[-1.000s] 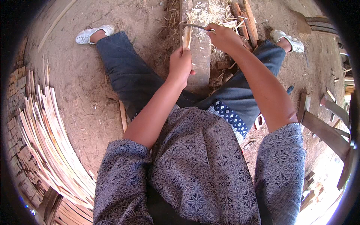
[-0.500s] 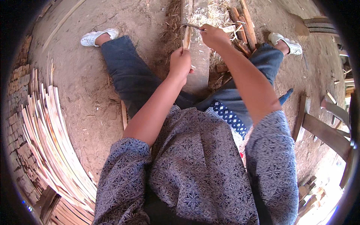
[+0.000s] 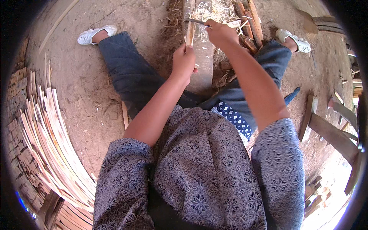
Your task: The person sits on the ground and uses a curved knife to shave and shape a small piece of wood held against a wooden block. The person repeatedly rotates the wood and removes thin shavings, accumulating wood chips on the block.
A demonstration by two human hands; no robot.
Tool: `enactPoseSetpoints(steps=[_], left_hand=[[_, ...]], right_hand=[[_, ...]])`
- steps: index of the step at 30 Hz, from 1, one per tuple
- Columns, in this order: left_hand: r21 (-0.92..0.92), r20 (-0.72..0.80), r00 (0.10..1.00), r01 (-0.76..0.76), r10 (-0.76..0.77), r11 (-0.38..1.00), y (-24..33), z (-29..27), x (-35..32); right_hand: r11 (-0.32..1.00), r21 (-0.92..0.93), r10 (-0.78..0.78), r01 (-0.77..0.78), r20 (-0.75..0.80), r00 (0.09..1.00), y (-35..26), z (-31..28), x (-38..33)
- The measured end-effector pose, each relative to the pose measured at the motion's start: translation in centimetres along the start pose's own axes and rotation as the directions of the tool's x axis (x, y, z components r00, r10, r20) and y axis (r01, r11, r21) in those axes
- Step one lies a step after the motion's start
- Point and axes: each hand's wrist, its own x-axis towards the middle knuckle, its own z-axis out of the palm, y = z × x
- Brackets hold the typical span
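The left hand (image 3: 184,61) sits just above the centre of the frame, fist clenched around the lower end of a thin wood strip (image 3: 189,35). The strip stands roughly upright and rises out of the top of the fist.

The right hand (image 3: 220,33) lies in the upper middle of the frame, to the right of the strip, clenched on the handle of a blade (image 3: 193,21). The dark metal blade runs leftward from this hand and meets the upper end of the strip — contact appears to be at the strip's tip.

Both hands work over a wooden block (image 3: 201,57), a pale plank-like piece running from the top edge down toward the person's lap. Pale shavings (image 3: 216,9) cover the block's upper end.

Surroundings:
- A stack of split wood slats (image 3: 50,138) fans along the left edge of the frame.
- Short reddish wood pieces (image 3: 249,23) lie at the upper right, just beside the right hand.
- The ground (image 3: 84,88) is packed earth — scattered with chips.
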Motion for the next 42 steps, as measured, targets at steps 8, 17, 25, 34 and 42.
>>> enactPoseSetpoints(steps=[8,17,25,34,42], left_hand=[[-0.089,0.04,0.998,0.054,-0.051,0.995,0.7,-0.5,-0.8],[-0.202,0.074,0.992,0.118,-0.105,0.972,0.9,-0.7,-1.0],[-0.266,0.112,0.989,0.126,-0.099,0.956,1.0,-0.2,-1.3],[-0.415,0.145,0.975,0.214,-0.169,0.884,1.4,-0.5,-1.0],[-0.396,0.168,0.976,0.195,-0.137,0.898,1.8,-0.1,-1.3]], right_hand=[[0.954,0.3,0.023,-0.013,-0.03,0.999,1.6,2.0,2.3],[0.955,0.256,-0.162,0.152,0.017,0.987,4.3,0.1,-1.4],[0.956,0.28,-0.069,0.084,-0.063,0.996,2.8,2.3,1.7],[0.934,0.3,-0.201,0.193,-0.006,0.98,3.8,-0.3,-0.8],[0.978,0.157,-0.135,0.137,-0.022,0.991,3.6,0.8,2.5]])
